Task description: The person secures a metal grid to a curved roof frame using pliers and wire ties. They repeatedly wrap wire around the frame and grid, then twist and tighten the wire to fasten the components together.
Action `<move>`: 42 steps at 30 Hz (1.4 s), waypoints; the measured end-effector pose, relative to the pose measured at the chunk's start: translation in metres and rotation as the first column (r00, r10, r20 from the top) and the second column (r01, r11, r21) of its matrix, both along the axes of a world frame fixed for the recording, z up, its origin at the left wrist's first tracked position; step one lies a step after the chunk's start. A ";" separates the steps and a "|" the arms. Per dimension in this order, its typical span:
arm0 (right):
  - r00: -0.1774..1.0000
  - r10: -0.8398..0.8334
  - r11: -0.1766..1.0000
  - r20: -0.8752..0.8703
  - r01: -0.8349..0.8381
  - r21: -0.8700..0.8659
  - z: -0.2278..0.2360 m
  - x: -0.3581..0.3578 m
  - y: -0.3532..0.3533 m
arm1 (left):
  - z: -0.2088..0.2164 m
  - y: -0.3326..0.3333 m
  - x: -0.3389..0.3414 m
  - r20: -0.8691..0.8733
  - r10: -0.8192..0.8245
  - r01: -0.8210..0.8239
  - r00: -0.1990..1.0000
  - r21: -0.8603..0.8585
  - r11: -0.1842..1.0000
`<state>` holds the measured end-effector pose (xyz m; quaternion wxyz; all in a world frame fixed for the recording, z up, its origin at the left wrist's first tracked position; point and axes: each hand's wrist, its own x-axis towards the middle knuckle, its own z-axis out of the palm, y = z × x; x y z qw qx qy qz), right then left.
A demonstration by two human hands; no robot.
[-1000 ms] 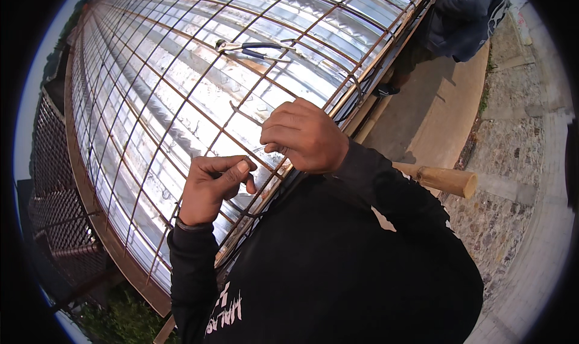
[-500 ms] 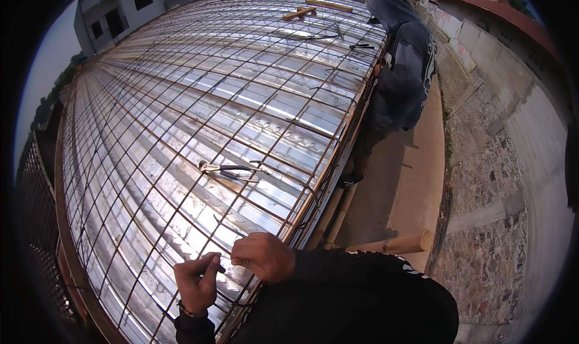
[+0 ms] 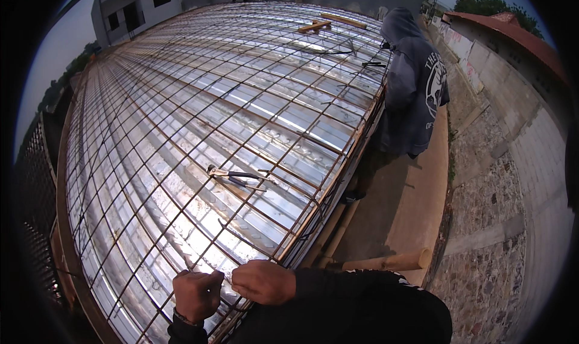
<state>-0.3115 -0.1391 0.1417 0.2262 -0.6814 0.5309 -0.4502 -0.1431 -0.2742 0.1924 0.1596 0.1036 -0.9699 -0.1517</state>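
Both our left hand [image 3: 196, 297] and right hand [image 3: 264, 282] are curled near each other, lower centre; whether they clamp anything, we cannot tell. We should keep knuckles clear of the rusty brown steel-rod grid [image 3: 260, 126], mid-frame.

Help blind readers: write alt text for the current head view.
A person's bare left hand and right hand are curled close together at the near end of a rusty brown steel-bar grid over silver corrugated metal sheeting. Metal pincers with dark blue handles lie beyond; a co-worker in a dark grey hooded top stands at right.
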 end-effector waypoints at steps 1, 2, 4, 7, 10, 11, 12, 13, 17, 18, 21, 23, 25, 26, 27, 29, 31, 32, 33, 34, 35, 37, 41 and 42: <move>0.998 -0.050 0.998 -0.043 0.049 -0.026 0.004 -0.003 -0.001 | -0.001 0.003 0.000 -0.008 -0.043 0.043 0.999 0.004 0.999; 0.989 -0.132 0.991 -0.062 0.129 -0.041 0.009 -0.008 -0.004 | -0.001 0.010 -0.001 -0.016 -0.082 0.082 0.996 0.006 0.997; 0.997 -0.062 0.997 0.053 0.059 0.054 0.006 -0.020 -0.016 | -0.009 0.021 0.004 -0.070 -0.129 0.131 0.989 0.016 0.991; 0.781 0.095 0.855 0.618 -0.381 0.351 -0.009 -0.033 -0.018 | 0.005 0.028 0.000 -0.113 -0.185 0.203 0.976 0.174 0.964; 0.332 -0.112 0.808 0.936 -0.518 0.280 -0.025 -0.021 -0.008 | -0.005 0.021 -0.001 -0.230 -0.010 0.089 0.973 0.337 0.937; 0.255 -0.168 0.827 0.952 -0.489 0.277 -0.026 -0.017 -0.005 | -0.011 0.019 -0.001 -0.285 0.082 0.037 0.955 0.390 0.920; 0.539 -0.119 0.871 0.834 -0.346 0.348 -0.024 -0.012 -0.003 | -0.008 0.019 0.003 -0.235 0.167 -0.052 0.957 0.430 0.901; 0.770 -0.096 0.919 0.631 -0.175 0.353 -0.018 -0.008 0.000 | -0.010 0.020 0.008 -0.232 0.222 -0.088 0.947 0.478 0.874; 0.999 -0.052 0.992 -0.007 0.052 0.115 -0.004 -0.013 0.001 | -0.018 0.029 0.016 -0.109 0.344 -0.162 0.932 0.727 0.668; 0.998 -0.054 0.997 -0.022 0.055 0.062 -0.001 -0.013 -0.001 | -0.018 0.031 0.016 -0.060 0.361 -0.180 0.931 0.784 0.594; 0.995 -0.071 0.995 -0.074 0.066 -0.070 0.008 -0.013 -0.001 | -0.023 0.031 0.020 0.030 0.345 -0.182 0.938 0.891 0.417; 0.991 -0.092 0.991 -0.099 0.081 -0.106 0.009 -0.009 0.003 | -0.025 0.033 0.019 0.080 0.307 -0.181 0.948 0.931 0.317; 0.976 -0.163 0.986 -0.143 0.154 -0.071 -0.005 -0.003 0.005 | -0.029 0.038 0.018 0.099 0.332 -0.237 0.938 0.881 0.409; 0.966 -0.204 0.979 -0.161 0.199 -0.048 -0.010 0.001 0.007 | -0.031 0.040 0.017 0.113 0.337 -0.265 0.935 0.852 0.451; 0.974 -0.205 0.976 -0.099 0.210 0.049 -0.012 0.004 0.009 | -0.028 0.038 0.014 0.064 0.272 -0.256 0.960 0.592 0.764; 0.965 -0.257 0.932 0.053 0.234 0.276 -0.016 0.012 0.017 | -0.022 0.029 0.010 0.066 0.045 -0.037 0.997 -0.121 0.992; 0.855 -0.207 0.855 0.475 -0.078 0.513 -0.046 0.012 0.016 | -0.030 0.023 0.006 0.019 -0.081 0.083 0.997 -0.198 0.977; 0.651 -0.275 0.726 0.707 -0.342 0.597 -0.042 0.010 0.016 | -0.032 0.015 0.016 0.022 -0.176 0.177 0.984 -0.222 0.959; 0.380 -0.387 0.599 0.840 -0.589 0.543 -0.036 0.008 0.019 | -0.030 0.012 0.017 0.045 -0.201 0.206 0.979 -0.239 0.949; 0.297 -0.378 0.662 0.877 -0.576 0.480 -0.035 0.019 0.020 | -0.024 0.017 0.023 0.032 -0.158 0.161 0.987 -0.215 0.963; 0.223 -0.363 0.731 0.905 -0.534 0.425 -0.035 0.019 0.021 | -0.022 0.017 0.019 0.005 -0.127 0.126 0.992 -0.197 0.972; 0.190 -0.245 0.902 0.951 -0.315 0.295 -0.034 0.017 0.036 | -0.015 0.022 0.009 -0.070 0.039 -0.028 0.997 0.157 0.987; 0.592 -0.072 0.986 0.802 0.161 -0.031 -0.032 0.010 0.050 | -0.011 0.060 -0.013 0.096 0.249 -0.191 0.964 0.899 0.394; 0.662 -0.049 0.975 0.748 0.196 -0.109 -0.038 0.005 0.047 | -0.013 0.063 -0.015 0.167 0.135 -0.207 0.977 0.895 0.394</move>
